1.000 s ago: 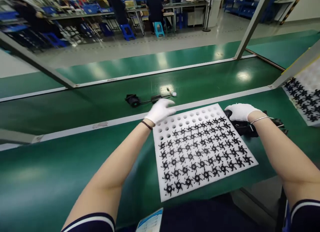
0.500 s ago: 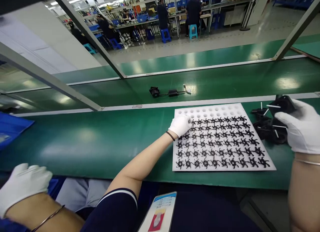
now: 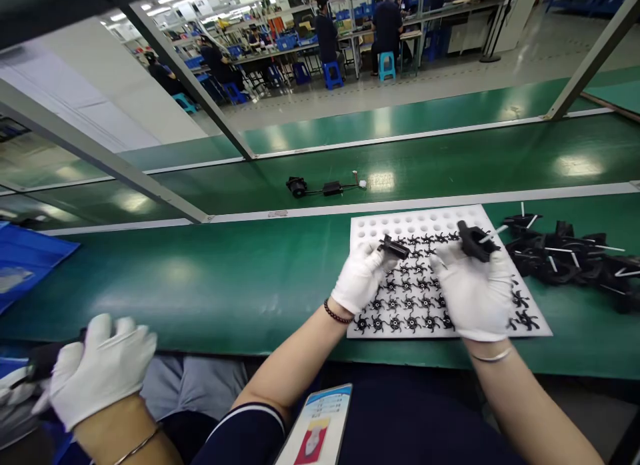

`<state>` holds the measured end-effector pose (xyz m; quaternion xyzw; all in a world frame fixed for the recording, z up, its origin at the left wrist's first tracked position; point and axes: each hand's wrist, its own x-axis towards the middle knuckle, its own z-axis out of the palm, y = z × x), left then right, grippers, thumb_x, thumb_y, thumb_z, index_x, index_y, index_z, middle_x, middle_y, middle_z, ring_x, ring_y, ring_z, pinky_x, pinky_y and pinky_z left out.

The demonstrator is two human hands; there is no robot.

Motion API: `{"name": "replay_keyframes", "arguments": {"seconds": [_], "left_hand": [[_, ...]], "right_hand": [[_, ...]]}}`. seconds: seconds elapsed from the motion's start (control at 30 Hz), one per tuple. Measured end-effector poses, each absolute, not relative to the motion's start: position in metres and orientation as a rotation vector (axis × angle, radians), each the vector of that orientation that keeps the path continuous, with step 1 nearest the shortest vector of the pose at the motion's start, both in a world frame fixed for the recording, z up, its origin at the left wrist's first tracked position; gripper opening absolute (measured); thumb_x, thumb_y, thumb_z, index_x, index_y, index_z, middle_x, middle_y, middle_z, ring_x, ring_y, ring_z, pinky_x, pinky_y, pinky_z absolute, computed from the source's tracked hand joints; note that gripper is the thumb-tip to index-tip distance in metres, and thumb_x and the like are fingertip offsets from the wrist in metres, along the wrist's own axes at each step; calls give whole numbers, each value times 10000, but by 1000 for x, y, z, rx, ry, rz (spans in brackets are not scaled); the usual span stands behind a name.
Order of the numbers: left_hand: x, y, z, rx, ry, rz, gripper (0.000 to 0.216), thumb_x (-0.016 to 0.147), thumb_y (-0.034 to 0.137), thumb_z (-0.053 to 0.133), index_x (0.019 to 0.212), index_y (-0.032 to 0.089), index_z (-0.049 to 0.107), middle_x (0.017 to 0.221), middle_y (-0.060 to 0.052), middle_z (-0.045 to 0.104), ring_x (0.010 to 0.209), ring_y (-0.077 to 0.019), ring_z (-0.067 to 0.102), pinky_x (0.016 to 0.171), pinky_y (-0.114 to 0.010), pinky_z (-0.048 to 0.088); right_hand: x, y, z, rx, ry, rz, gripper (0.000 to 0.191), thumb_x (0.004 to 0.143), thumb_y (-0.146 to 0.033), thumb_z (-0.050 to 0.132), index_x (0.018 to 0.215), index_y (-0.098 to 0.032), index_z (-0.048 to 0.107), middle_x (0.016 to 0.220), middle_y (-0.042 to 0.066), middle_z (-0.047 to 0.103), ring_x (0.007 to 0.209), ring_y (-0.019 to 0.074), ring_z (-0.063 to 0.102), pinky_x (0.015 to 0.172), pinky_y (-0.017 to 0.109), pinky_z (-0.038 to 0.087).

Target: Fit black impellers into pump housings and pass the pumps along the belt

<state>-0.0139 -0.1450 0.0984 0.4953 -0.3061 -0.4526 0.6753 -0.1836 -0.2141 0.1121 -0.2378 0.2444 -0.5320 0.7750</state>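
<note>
Over the left part of the white foam tray (image 3: 355, 233), the person's gloved left hand (image 3: 363, 275) had its thumb and fingertips pinched together on a black cylindrical part (image 3: 396, 247), which pointed toward the tray's right side. Over the tray's right half, the gloved right hand (image 3: 473, 288) was partly open, fingers loosely curled about a black housing (image 3: 476, 241) with a thin white rod (image 3: 494, 234) sticking out of it; motion blur hid how the fingers met the piece. Both held pieces were above the tray and apart from each other. Rows of small black impellers (image 3: 413, 323) sat in the tray, while round holes showed bare along its far edge. Just beside the tray's right edge lay a pile of more black housings (image 3: 565, 251), several with white rods, on the green tabletop (image 3: 200, 285) that also bore the tray. Beyond the tray's far edge, toward its left corner, a small black motor (image 3: 297, 187) lay with its cable, an inline black block (image 3: 331, 188) and a white connector (image 3: 363, 184). Well to the tray's left, a co-worker's gloved hand (image 3: 103, 371) was closed around a dark object (image 3: 47, 358), too blurred to identify.
</note>
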Motion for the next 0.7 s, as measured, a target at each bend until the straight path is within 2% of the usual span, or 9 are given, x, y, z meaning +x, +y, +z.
{"name": "replay_keyframes", "arguments": {"seconds": [0.07, 0.13, 0.23, 0.3, 0.37, 0.43, 0.5, 0.57, 0.7], "left_hand": [[-39, -136, 91, 959, -509, -1100, 295, 792, 410, 727, 928, 200, 571, 1043, -49, 631, 953, -162, 628, 889, -314, 518], [-59, -129, 81, 1006, -504, -1001, 261, 797, 400, 729, 884, 210, 573, 994, -33, 626, 954, -158, 615, 926, -313, 499], [-74, -118, 71, 1193, -629, -877, 234, 769, 344, 759, 883, 211, 604, 968, -40, 621, 957, -170, 599, 941, -314, 488], [-75, -111, 70, 1182, -645, -982, 397, 728, 339, 793, 1066, 230, 615, 1044, -56, 616, 901, -165, 605, 845, -304, 518], [-72, -105, 71, 1130, -680, -1078, 598, 718, 369, 804, 1257, 261, 567, 1136, -75, 613, 870, -165, 613, 805, -310, 531], [-68, -103, 75, 1192, -794, -1010, 564, 752, 380, 781, 1276, 283, 597, 1182, -78, 629, 927, -190, 624, 891, -345, 524], [-61, -104, 80, 1325, -938, -834, 394, 798, 360, 743, 1182, 297, 678, 1147, -65, 666, 998, -222, 624, 979, -378, 494], [-53, -105, 83, 1386, -1099, -699, 295, 812, 320, 726, 1107, 313, 720, 1124, -60, 686, 1042, -245, 623, 1015, -402, 474], [-40, -105, 84, 1386, -1290, -642, 188, 778, 237, 732, 953, 300, 754, 1056, -78, 700, 1008, -248, 633, 1020, -417, 456]], "right_hand": [[-156, -202, 115, -433, 460, -1176, 281, 930, -478, 505, 967, -266, 685, 921, 10, 659, 895, 161, 665, 861, 379, 583], [-138, -196, 119, -395, 466, -1214, 267, 918, -479, 526, 934, -256, 672, 890, 3, 658, 702, 107, 623, 666, 272, 577], [-133, -198, 127, -412, 476, -1228, 268, 872, -491, 580, 874, -229, 640, 830, -20, 645, 390, 27, 323, 336, 176, 315], [-136, -200, 131, -484, 466, -1219, 285, 837, -503, 610, 828, -219, 620, 723, -37, 599, 348, 23, 194, 288, 187, 188], [-140, -199, 132, -571, 467, -1197, 323, 819, -540, 610, 786, -220, 608, 569, -56, 482, 338, 38, 188, 291, 190, 182], [-142, -196, 131, -634, 470, -1176, 357, 817, -579, 583, 756, -227, 606, 458, -78, 328, 328, 54, 190, 299, 189, 198], [-140, -193, 127, -655, 473, -1142, 359, 806, -588, 576, 745, -235, 606, 416, -89, 253, 316, 66, 195, 294, 196, 201], [-137, -194, 125, -618, 499, -1125, 331, 789, -559, 607, 748, -231, 591, 445, -80, 357, 317, 59, 198, 284, 203, 185], [-132, -204, 127, -429, 575, -1104, 284, 789, -457, 669, 743, -208, 540, 686, -58, 604, 343, 17, 168, 273, 184, 127]]}}
